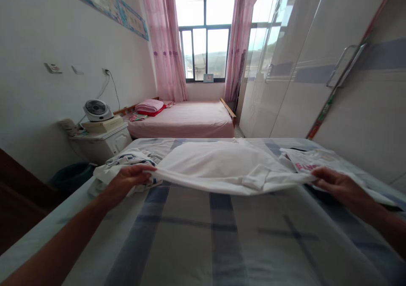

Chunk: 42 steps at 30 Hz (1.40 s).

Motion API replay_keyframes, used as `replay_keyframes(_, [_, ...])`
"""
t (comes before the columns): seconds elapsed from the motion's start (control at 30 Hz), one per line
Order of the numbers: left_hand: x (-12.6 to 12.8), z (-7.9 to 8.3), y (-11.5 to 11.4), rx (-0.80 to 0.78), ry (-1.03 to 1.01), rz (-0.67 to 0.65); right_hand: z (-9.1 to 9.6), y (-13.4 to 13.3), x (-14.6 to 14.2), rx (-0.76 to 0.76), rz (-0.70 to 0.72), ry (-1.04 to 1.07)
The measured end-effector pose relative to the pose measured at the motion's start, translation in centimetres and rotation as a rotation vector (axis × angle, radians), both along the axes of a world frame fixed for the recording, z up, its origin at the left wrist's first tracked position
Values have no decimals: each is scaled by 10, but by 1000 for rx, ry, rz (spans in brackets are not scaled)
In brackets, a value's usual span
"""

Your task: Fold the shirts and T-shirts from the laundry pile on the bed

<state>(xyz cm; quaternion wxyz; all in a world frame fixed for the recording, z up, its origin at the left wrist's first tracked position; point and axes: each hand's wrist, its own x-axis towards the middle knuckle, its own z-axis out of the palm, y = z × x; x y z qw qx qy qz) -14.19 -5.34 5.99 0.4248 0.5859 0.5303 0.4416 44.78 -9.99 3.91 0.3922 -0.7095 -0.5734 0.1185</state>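
I see a white cloth piece (218, 161) stretched across the middle of the bed (190, 243), near its far edge. It looks plain and rather thin, with soft wrinkles on the upper part, which lies spread and a little puffed. The border toward the person is lifted and sags in a shallow curve between the two hands, and right of its middle a small folded flap (253, 179) sits on it. The left hand (136, 176) pinches one end of this border with the fingers close together; the right hand (331, 179) grips the other end in a similar way. Near the far left corner of the bed lies a crumpled heap of white cloth with dark pattern (122, 161), just beside the left hand; toward the right edge rests a white garment with pink letters (336, 161), partly behind the right hand. As for containers, a dark bin (74, 177) stands on the floor beyond the left edge of the bed, but what it holds I cannot tell. A white cabinet (106, 141) is behind it, its door closed, carrying a pale box (103, 125) with a fan (97, 110) on top. Along the right wall, the tall wardrobe (292, 62) shows closed doors, so its inside is hidden.
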Motion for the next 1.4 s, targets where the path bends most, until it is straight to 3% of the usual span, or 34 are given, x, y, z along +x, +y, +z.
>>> replay_keyframes(0.1, [0, -37, -34, -134, 104, -38, -42, -31, -6, -214, 93, 34])
replay_keyframes(0.17, [1, -46, -43, -163, 115, -28, -51, -40, -10, -233, 47, 44])
replay_keyframes(0.3, [-5, -45, -47, -131, 48, 6, -36, -51, -6, -237, -32, 89])
replay_keyframes(0.43, [-14, -46, -53, -79, 69, 13, -22, -72, 6, -94, -90, 15])
replay_keyframes(0.7, [-11, -51, -70, -182, 301, -178, -71, -113, 30, -223, -52, -54])
replay_keyframes(0.77, [-8, -47, -70, -202, 359, -216, -68, -114, 27, -254, -13, -151])
replay_keyframes(0.9, [-5, -48, -65, -231, 423, -220, -43, -104, -3, -237, -7, -356])
replay_keyframes(1.0, [-5, -55, -60, -217, 488, -186, -31, -90, -31, -288, -27, -351])
replay_keyframes(1.23, [0, -60, -53, -140, 798, -231, -43, -59, -51, -410, 44, -349])
replay_keyframes(1.4, [8, -50, -58, -18, 800, -300, -46, -54, -55, -485, 100, -462])
